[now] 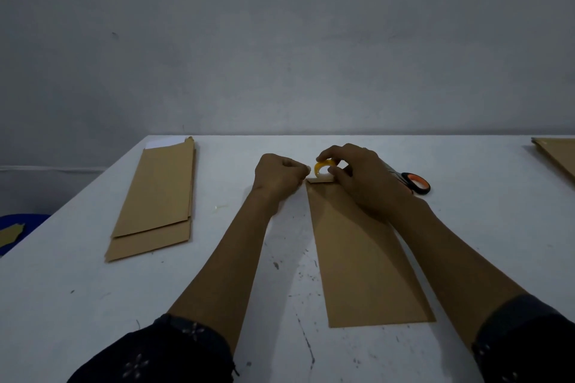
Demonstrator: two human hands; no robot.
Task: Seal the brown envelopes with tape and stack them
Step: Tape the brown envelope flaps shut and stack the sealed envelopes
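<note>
A long brown envelope (pixel 357 258) lies lengthwise on the white table (pixel 77 305) in front of me, its folded flap at the far end. My right hand (pixel 364 177) grips a small yellow tape roll (pixel 323 168) just above that flap. My left hand (pixel 280 174) is curled beside the roll, its fingertips pinched together at the roll's left edge; the tape end itself is too small to make out. A stack of brown envelopes (pixel 155 199) lies to the left, with white paper showing at its far end.
Scissors with black and orange handles (pixel 415 182) lie behind my right hand. More brown envelopes (pixel 557 155) reach in at the table's far right edge. A blue object (pixel 18 227) sits below the table's left edge. A grey wall stands behind the table.
</note>
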